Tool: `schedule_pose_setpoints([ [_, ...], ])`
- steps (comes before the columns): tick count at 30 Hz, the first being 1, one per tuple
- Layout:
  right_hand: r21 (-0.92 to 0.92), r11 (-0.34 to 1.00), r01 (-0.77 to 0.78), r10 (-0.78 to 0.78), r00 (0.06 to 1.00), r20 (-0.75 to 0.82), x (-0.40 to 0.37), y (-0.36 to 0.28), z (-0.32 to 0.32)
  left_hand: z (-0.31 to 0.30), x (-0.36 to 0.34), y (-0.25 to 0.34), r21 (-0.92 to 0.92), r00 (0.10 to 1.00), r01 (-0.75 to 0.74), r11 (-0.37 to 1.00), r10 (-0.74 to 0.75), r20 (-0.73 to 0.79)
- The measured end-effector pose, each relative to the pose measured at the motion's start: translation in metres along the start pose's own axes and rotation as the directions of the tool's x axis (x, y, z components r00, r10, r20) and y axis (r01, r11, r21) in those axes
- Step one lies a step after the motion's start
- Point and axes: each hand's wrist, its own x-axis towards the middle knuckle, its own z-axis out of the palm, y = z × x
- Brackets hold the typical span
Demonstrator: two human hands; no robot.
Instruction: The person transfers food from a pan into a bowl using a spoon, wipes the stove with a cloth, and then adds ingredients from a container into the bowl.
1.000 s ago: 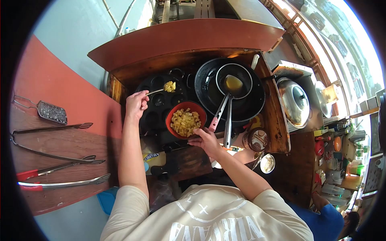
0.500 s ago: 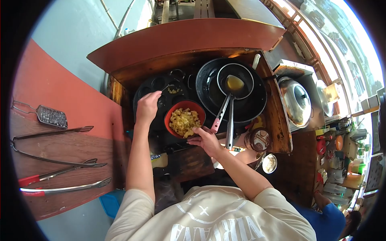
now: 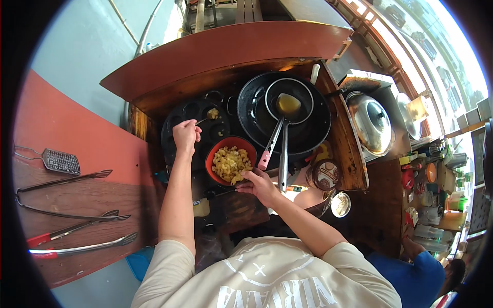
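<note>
My left hand [image 3: 186, 136] is closed around the handle of a spoon [image 3: 204, 121], its bowl loaded with yellow food over the black pan with round hollows [image 3: 169, 131]. A few bits of the same food lie in the pan's hollows near the spoon. My right hand [image 3: 260, 187] grips the near right rim of a red bowl [image 3: 208, 165], with the thumb on top. Small curved yellow pieces [image 3: 231, 163], looking like macaroni, fill much of this bowl, which sits close to the pan's near right side.
A large black wok [image 3: 318, 128] stands at right, with a round strainer [image 3: 311, 102] and a ladle [image 3: 288, 105] on it. A lidded jar [image 3: 326, 174] is nearby. Tongs [image 3: 77, 179] and a grater [image 3: 60, 160] lie on the left board. A person in blue [image 3: 411, 277] is at lower right.
My left hand has lifted the spoon, now with food heaped on it, from the pan's hollow. My right hand still holds the bowl. The view has shifted slightly.
</note>
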Motion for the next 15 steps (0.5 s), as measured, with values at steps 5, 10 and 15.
schedule_pose_setpoints([
  [5, 0.004, 1.0, -0.004, 0.004, 1.0, 0.005, -0.001, 0.0, 0.0, -0.007, 0.004, -0.009, -0.197, 0.991, 0.13, 0.972, -0.134, -0.004],
  [10, 0.015, 1.0, 0.007, -0.007, 1.0, 0.004, 0.001, 0.001, -0.001, -0.024, 0.001, -0.015, -0.335, 0.976, 0.216, 0.917, -0.208, 0.059],
  [15, 0.027, 0.999, 0.017, -0.017, 1.0, -0.003, 0.007, -0.001, -0.003, -0.051, -0.051, 0.012, -0.381, 0.981, 0.172, 0.908, -0.123, 0.151],
])
